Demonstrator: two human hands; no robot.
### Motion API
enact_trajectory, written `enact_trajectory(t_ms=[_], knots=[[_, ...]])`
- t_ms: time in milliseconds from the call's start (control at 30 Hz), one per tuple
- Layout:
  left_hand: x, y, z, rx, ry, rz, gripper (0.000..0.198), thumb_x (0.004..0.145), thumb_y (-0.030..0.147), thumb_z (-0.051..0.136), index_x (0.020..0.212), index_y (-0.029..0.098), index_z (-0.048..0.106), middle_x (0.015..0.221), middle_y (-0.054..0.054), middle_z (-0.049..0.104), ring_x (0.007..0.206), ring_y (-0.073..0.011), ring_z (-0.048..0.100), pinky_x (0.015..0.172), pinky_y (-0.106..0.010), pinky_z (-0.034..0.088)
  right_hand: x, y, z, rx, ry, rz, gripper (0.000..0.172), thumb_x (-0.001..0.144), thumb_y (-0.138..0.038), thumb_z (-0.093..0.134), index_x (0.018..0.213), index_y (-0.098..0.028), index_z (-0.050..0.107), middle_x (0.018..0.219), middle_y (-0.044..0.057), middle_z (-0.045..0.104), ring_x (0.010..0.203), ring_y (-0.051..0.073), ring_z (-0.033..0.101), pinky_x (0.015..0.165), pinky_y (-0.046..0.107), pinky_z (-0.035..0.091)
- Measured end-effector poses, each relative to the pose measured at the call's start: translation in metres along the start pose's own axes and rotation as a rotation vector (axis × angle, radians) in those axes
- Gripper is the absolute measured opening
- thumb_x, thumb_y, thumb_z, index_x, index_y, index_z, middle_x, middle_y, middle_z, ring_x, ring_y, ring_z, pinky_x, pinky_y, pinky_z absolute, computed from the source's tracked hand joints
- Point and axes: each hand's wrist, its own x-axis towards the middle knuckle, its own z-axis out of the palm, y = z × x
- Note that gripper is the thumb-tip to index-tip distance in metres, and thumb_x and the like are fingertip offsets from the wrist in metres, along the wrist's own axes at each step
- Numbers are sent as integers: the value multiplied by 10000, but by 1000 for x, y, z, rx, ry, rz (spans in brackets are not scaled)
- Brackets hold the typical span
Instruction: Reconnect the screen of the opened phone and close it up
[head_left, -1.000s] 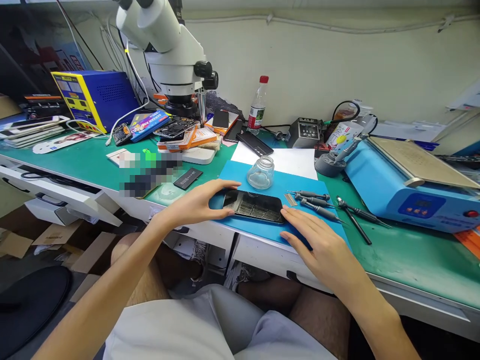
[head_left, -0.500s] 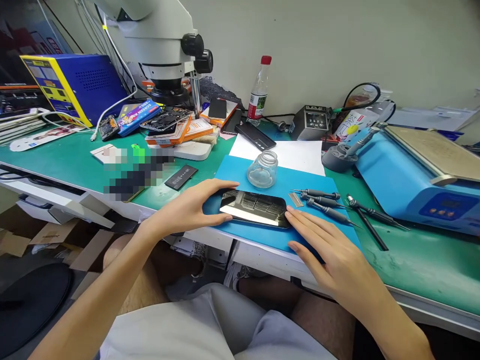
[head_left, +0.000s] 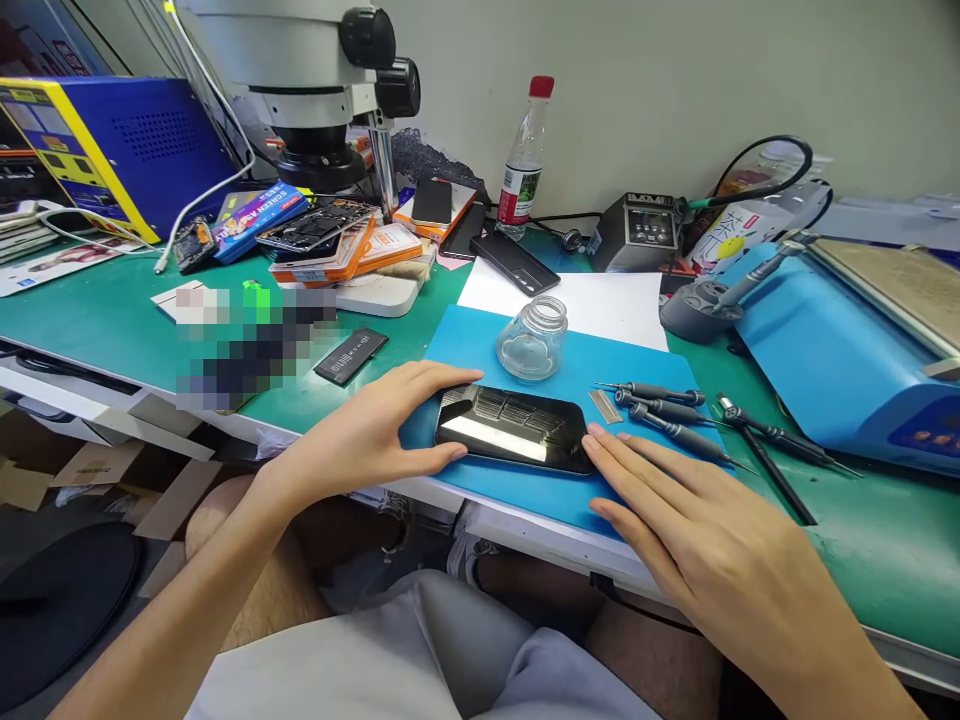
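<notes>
A black smartphone (head_left: 514,430) lies screen up on a blue mat (head_left: 465,340), its glass reflecting a bright band. My left hand (head_left: 367,425) grips the phone's left end, thumb on the near edge and fingers at the far edge. At the other end, my right hand (head_left: 675,510) rests its stretched fingertips against the phone's right edge, its thumb apart from the phone. Just behind the phone stands a glass jar (head_left: 532,340) without a lid. Several grey screwdrivers (head_left: 667,410) and a small metal strip (head_left: 605,407) lie to the right.
A phone battery (head_left: 351,357) lies left of the mat. Behind are a microscope (head_left: 315,100), a stack of phone parts and boxes (head_left: 337,245), a red-capped bottle (head_left: 521,165) and another phone (head_left: 515,262). A blue heating device (head_left: 832,350) stands at right.
The view has shifted closer to the bench. Both hands keep nearly the same places at the phone's two ends, and the phone still lies on the mat.
</notes>
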Motion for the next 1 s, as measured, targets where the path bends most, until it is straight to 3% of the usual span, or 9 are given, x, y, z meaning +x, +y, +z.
enact_trajectory(t_ms=[267, 400, 700, 867, 1000], knots=[[0, -1, 0, 16, -6, -23, 631, 1004, 378, 744, 1579, 298, 496, 1592, -51, 613, 1452, -277, 597, 1240, -391, 478, -9, -4, 9, 199, 31, 169, 624, 1064, -267, 631, 1662, -239, 455, 1494, 73, 711, 1310, 291, 672, 1073, 465, 519], [-2, -2, 0, 14, -3, -42, 658, 997, 416, 759, 1587, 317, 488, 1609, -34, 601, 1468, -269, 589, 1236, -368, 479, -9, -6, 9, 238, 24, 183, 541, 1049, -276, 659, 1578, -243, 557, 1475, 66, 719, 1342, 273, 655, 1103, 447, 508], [-4, -3, 2, 42, -4, -60, 689, 991, 430, 764, 1603, 355, 458, 1617, -23, 596, 1459, -278, 601, 1229, -387, 495, -9, -5, 8, 269, 7, 171, 582, 1031, -207, 652, 1599, -281, 549, 1538, 42, 687, 1375, 280, 650, 1101, 465, 535], [-4, -4, 2, 57, -12, -44, 694, 997, 417, 757, 1615, 362, 447, 1623, -41, 588, 1466, -303, 593, 1235, -442, 500, -7, -8, 8, 193, 50, 152, 710, 1008, -156, 659, 1672, -301, 453, 1517, 37, 703, 1292, 288, 718, 1081, 476, 554], [-2, -3, 4, 71, -21, -27, 711, 992, 440, 770, 1619, 363, 443, 1619, -49, 588, 1463, -311, 587, 1226, -460, 503, -4, -8, 7, 119, 34, 124, 663, 1024, -195, 656, 1659, -263, 480, 1496, 45, 717, 1260, 299, 730, 1060, 478, 550]])
